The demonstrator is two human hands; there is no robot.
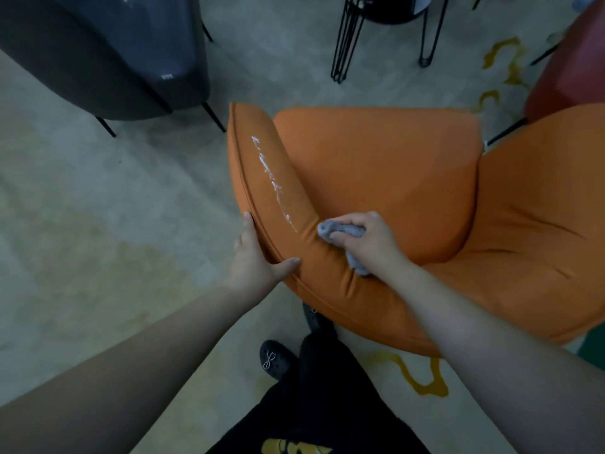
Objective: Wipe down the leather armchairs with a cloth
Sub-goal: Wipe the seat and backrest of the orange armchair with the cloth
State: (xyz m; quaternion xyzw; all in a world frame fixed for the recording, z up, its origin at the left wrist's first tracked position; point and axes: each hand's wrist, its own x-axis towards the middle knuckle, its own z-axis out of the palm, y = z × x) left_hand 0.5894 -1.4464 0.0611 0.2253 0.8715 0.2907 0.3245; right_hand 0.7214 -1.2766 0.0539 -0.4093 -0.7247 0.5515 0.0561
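At the far left a grey chair (108, 57) is standing on the floor (98, 208), well apart from the work. Moving right, the left hand (253, 257) is bracing the outer edge of the orange armchair (376, 165): its fingers (248, 221) are lying fairly straight along the piped seam and the thumb is hooking over the top, so it is steadying the chair rather than gripping it tightly. Just beside it, a white streak (273, 181) is running along the padded armrest, its long axis going from near the hands up and away toward the front of the chair. Right of that, the right hand (366, 244) is curling its fingers around a bunched grey cloth (343, 234) and pressing it against the armrest at the near end of the streak. The streak is lying up and slightly left of the cloth, so the coming wipe probably calls for a push forward along the armrest, and the right hand is the nearer 1. Further right, the seat cushion and backrest are showing no marks. A red chair (576, 60) is sitting at the upper right edge, and black wire legs (347, 40) at the top.
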